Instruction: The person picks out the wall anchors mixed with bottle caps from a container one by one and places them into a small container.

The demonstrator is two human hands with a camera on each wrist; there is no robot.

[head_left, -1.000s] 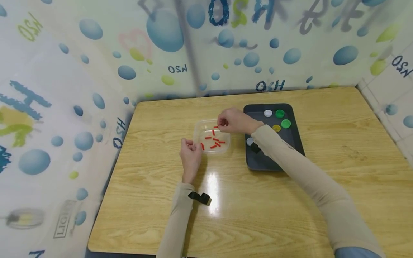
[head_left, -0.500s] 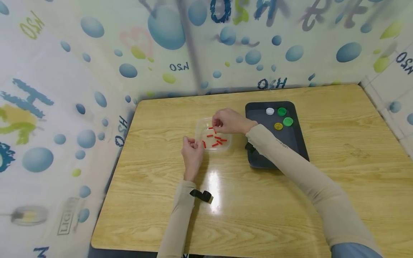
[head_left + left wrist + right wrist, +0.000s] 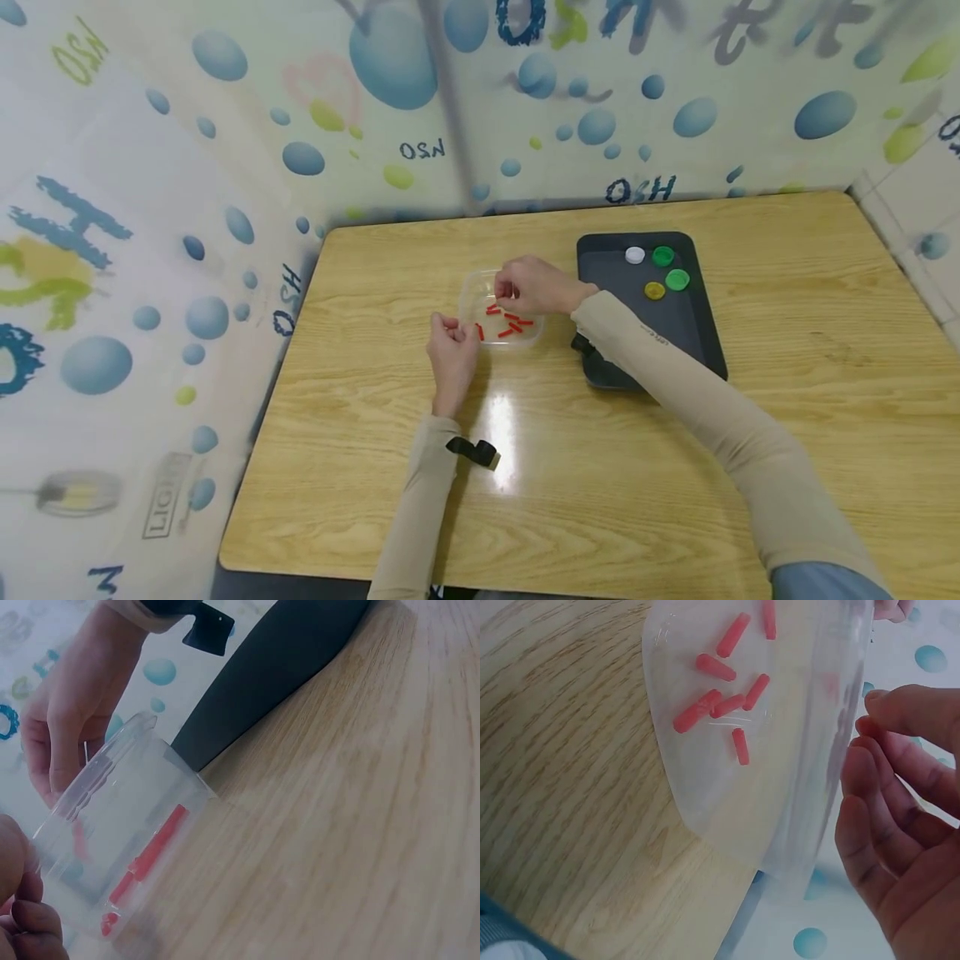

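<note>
My left hand (image 3: 453, 358) pinches the near left rim of a clear plastic container (image 3: 471, 287) between thumb and fingers; in the left wrist view its fingertips (image 3: 34, 915) lie right at that rim. Several short red sticks (image 3: 733, 634) lie scattered on the container's floor. Above the far part of the container hovers my right hand (image 3: 536, 285), palm inward. Its thumb and fingers (image 3: 859, 769) are loosely bent beside the container's rim in the right wrist view, and no stick shows between them.
A dark tray (image 3: 611, 279) stands to the right, partly under my right sleeve. On it lie a white cap (image 3: 634, 255), two green caps (image 3: 677, 279) and a yellow cap (image 3: 655, 291). The wooden table (image 3: 360, 500) meets a printed wall behind.
A red stick at my right fingertips has left them, and sticks lie in the container just below. The right hand moved slightly left over the container. The left hand stays at the rim.
</note>
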